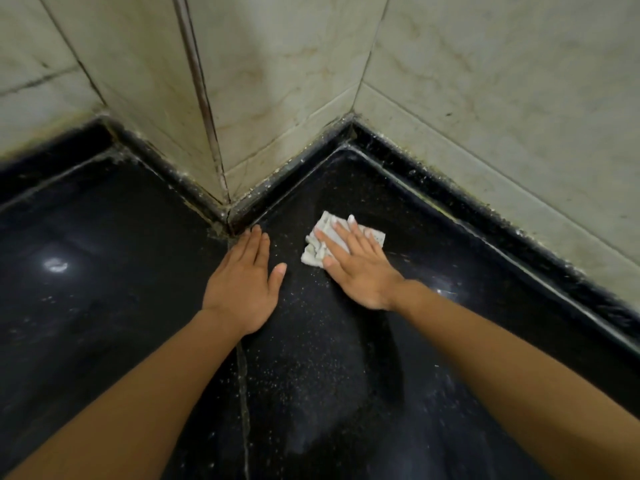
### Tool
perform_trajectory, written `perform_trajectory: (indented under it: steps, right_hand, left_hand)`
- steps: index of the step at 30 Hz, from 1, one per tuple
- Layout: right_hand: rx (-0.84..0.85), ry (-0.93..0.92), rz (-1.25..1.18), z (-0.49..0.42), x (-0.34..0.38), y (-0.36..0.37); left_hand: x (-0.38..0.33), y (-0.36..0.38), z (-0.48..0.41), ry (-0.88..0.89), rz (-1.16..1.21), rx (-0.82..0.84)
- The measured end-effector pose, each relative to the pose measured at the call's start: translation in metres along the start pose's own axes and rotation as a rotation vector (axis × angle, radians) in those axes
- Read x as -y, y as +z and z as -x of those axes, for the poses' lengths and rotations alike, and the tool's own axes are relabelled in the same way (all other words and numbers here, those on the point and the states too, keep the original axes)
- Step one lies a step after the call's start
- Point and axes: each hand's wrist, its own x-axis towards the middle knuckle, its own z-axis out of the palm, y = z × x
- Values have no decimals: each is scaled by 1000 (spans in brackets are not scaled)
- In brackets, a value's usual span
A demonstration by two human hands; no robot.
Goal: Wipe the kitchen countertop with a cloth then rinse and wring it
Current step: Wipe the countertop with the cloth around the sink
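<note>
Small crumpled white cloth (341,241) pinned flat under right hand (360,268), fingers spread, palm down, pressing not gripping. Long axis roughly parallel to raised black kerb (485,220) along tiled wall (485,98). Left hand (247,285) open, empty, flat on speckled black granite countertop (311,375), just left of cloth, not touching. Probably mid-wipe; unwiped corner lies ahead of cloth.

Stained cream marble-look wall tiles (485,81) form a jutting corner above a raised black skirting (467,188); dark grout lines show.
</note>
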Motion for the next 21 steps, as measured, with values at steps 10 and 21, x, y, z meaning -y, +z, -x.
perform_trajectory:
  steps: [10, 21]
  right_hand:
    - [26, -58, 63, 45, -8, 14]
    - [-128, 363, -83, 3, -67, -13]
  left_hand:
    - [-1, 6, -2, 1, -65, -10]
    - [-1, 10, -3, -24, -130, 0]
